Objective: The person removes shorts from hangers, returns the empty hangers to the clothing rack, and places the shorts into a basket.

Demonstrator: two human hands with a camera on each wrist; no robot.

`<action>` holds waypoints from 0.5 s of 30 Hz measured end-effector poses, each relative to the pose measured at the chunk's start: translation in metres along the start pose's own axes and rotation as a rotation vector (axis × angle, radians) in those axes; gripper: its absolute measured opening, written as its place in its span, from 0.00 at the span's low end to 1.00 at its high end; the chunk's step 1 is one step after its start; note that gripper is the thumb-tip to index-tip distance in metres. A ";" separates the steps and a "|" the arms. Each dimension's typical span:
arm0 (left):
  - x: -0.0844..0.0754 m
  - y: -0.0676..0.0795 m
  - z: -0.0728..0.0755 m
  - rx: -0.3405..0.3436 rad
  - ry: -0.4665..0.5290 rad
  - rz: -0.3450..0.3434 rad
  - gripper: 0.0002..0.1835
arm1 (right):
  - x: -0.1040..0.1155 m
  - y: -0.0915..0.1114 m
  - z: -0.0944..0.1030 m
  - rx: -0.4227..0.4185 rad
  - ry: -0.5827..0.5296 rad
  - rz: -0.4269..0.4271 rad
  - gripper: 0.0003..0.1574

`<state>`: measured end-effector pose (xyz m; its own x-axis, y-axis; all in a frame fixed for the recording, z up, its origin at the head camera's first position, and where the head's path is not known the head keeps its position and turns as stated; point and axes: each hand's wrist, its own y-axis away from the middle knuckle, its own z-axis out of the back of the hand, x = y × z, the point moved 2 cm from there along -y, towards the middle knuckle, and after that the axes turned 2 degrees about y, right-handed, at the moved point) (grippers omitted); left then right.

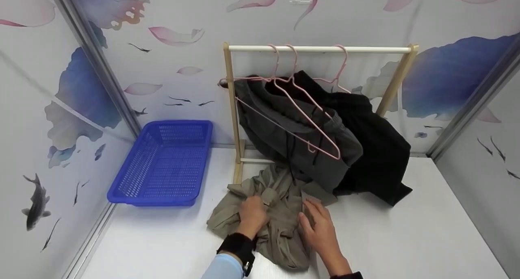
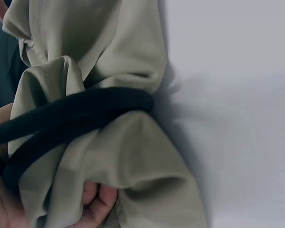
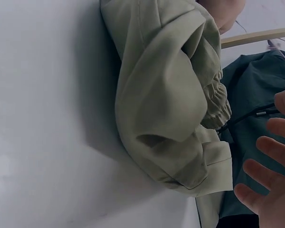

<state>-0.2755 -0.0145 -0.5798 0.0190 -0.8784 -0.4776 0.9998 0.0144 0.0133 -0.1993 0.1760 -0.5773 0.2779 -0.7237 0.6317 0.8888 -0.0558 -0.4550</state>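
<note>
A crumpled olive garment [image 1: 280, 218] with a gathered elastic edge [image 3: 218, 102] lies in a heap on the white table. My left hand [image 1: 252, 215] grips its cloth on the left side; curled fingertips [image 2: 102, 197] show among the folds in the left wrist view. Beside the heap's right edge is my right hand [image 1: 323, 230], its fingers spread and loosely bent. In the right wrist view these fingers [image 3: 270, 152] hold nothing. Behind the heap hang grey shorts [image 1: 276, 120] with dark drawstrings, on a pink hanger [image 1: 296, 104], and a black garment [image 1: 373, 149].
A wooden rack with a white rail [image 1: 378, 49] stands at the back, carrying several pink hangers. On the left sits a blue perforated basket [image 1: 158, 200]. Printed wall panels [image 1: 174, 68] enclose the white table [image 1: 406, 238]. Dark straps [image 2: 76, 111] cross the left wrist view.
</note>
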 end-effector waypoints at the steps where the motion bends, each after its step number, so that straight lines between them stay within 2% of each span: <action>1: 0.001 0.001 -0.001 -0.018 -0.007 -0.012 0.17 | 0.000 -0.001 -0.001 0.002 0.000 0.000 0.22; 6: 0.006 0.009 -0.005 -0.115 0.009 -0.093 0.10 | 0.002 -0.004 -0.005 0.026 -0.012 -0.017 0.22; 10: 0.012 0.014 -0.001 -0.156 0.112 -0.139 0.09 | 0.004 -0.008 -0.005 0.040 -0.017 -0.027 0.22; 15: 0.018 0.018 0.010 -0.158 0.272 -0.148 0.16 | 0.005 -0.011 -0.006 0.062 -0.021 -0.041 0.23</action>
<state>-0.2570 -0.0351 -0.5794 -0.1471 -0.7175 -0.6809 0.9799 -0.0117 -0.1994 -0.2099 0.1686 -0.5729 0.2475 -0.7070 0.6624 0.9202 -0.0424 -0.3891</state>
